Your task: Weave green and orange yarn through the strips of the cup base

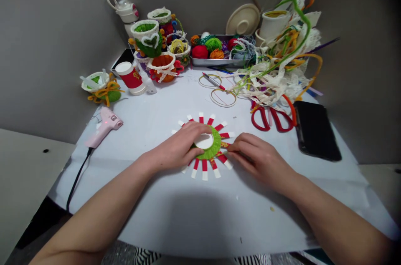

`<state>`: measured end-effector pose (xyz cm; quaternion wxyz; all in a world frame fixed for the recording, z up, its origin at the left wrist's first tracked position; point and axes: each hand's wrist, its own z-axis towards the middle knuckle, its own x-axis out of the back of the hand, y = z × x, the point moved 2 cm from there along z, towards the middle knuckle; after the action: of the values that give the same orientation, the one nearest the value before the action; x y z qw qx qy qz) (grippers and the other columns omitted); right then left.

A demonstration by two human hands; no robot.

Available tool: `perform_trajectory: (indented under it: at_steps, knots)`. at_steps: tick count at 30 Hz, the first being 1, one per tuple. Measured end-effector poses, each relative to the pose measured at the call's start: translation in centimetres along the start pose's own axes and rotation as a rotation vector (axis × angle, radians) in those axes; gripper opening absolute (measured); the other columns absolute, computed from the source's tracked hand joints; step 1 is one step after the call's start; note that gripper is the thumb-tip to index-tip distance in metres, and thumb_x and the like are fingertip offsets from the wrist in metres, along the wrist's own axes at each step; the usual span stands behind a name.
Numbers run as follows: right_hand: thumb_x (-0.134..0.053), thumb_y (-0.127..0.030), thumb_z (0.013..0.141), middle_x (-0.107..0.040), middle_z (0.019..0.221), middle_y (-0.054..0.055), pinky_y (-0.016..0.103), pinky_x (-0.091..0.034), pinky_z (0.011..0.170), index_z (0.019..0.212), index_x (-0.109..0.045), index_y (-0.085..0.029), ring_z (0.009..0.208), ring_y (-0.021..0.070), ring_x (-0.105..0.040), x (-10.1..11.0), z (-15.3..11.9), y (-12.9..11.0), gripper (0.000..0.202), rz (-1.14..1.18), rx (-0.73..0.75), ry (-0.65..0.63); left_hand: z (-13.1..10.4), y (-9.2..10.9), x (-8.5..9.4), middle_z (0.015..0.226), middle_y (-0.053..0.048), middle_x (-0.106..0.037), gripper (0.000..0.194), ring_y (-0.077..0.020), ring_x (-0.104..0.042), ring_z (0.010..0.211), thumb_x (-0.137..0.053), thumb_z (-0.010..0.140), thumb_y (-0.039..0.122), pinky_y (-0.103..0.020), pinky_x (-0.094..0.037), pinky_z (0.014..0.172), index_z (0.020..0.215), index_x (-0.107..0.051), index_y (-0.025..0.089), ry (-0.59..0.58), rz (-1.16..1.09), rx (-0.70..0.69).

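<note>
A flat, sun-shaped paper piece lies on the table, with a green yarn ring (216,142) around a white centre and red strips with white tips fanning outward. My left hand (184,142) grips the ring on its left side, thumb below and fingers above the centre. At the right, the fingers of my right hand (250,152) are pinched on the end of one red strip (224,145). The palms' undersides are hidden.
A pink glue gun (105,125) with a black cord lies left. Red-handled scissors (275,121) and a black phone (317,130) are at right. Behind stand yarn-covered cups (163,66), a red-and-white paper cup (130,77), a tray of yarn balls (219,62) and tangled lace (269,81).
</note>
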<state>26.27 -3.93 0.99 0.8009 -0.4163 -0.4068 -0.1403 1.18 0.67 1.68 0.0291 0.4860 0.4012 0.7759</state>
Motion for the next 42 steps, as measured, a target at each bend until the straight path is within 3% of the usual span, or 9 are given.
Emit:
perform_trajectory:
  at_steps: [5,12,19,28,37,42]
  knots:
    - [-0.051,-0.019,0.108,-0.066,0.095,0.007,0.032,-0.05,0.075,0.101,-0.067,-0.019,0.086,0.0195,-0.06,-0.4,-0.2,-0.1,0.018,-0.027,0.038,-0.1,-0.1,-0.2,-0.3,0.147,-0.014,-0.059,0.047,-0.0281,-0.054,0.14,-0.052,0.095,0.005,-0.053,-0.049,0.115,0.138,-0.047,0.025,-0.056,-0.032,-0.026]
    - [-0.052,-0.017,0.107,-0.067,0.095,0.007,0.031,-0.048,0.074,0.1,-0.069,-0.019,0.085,0.0188,-0.06,-0.1,-0.3,-0.4,0.019,-0.056,0.087,-0.161,0.1,-0.7,-0.9,0.148,-0.017,-0.058,0.053,-0.0334,-0.053,0.141,-0.076,0.094,0.03,-0.056,-0.048,0.115,0.14,-0.049,0.023,-0.078,-0.05,0.049]
    - [-0.048,-0.019,0.109,-0.066,0.092,0.007,0.029,-0.046,0.071,0.096,-0.071,-0.018,0.081,0.0173,-0.059,0.8,-0.6,-1.7,0.026,-0.026,0.147,-0.279,-0.1,-1.0,-1.1,0.149,-0.016,-0.057,0.053,-0.0324,-0.052,0.142,-0.076,0.096,0.028,-0.055,-0.047,0.116,0.141,-0.049,0.024,-0.074,-0.046,0.015]
    - [-0.049,-0.02,0.106,-0.063,0.086,0.005,0.031,-0.042,0.07,0.086,-0.065,-0.019,0.078,0.0175,-0.058,-0.1,-1.6,-2.3,0.026,-0.061,0.126,-0.522,0.0,-1.1,-1.1,0.149,-0.017,-0.058,0.053,-0.0325,-0.054,0.139,-0.078,0.094,0.028,-0.054,-0.049,0.113,0.14,-0.05,0.023,-0.051,-0.054,0.007]
    - [-0.055,-0.016,0.098,-0.061,0.076,0.003,0.033,-0.033,0.063,0.079,-0.06,-0.02,0.067,0.0174,-0.053,0.0,-1.7,-1.4,0.02,-0.27,-0.03,-0.376,-0.1,-1.2,-1.0,0.149,-0.016,-0.058,0.056,-0.0331,-0.054,0.14,-0.079,0.093,0.029,-0.054,-0.049,0.114,0.141,-0.05,0.024,-0.062,-0.045,0.031]
    - [-0.052,-0.02,0.103,-0.063,0.079,0.005,0.033,-0.04,0.066,0.084,-0.064,-0.02,0.073,0.0194,-0.058,0.2,-1.2,-0.4,0.022,-0.282,-0.075,-0.259,0.0,-1.1,-1.0,0.147,-0.016,-0.059,0.053,-0.0323,-0.054,0.14,-0.078,0.094,0.03,-0.054,-0.049,0.114,0.139,-0.051,0.024,-0.059,-0.043,0.018]
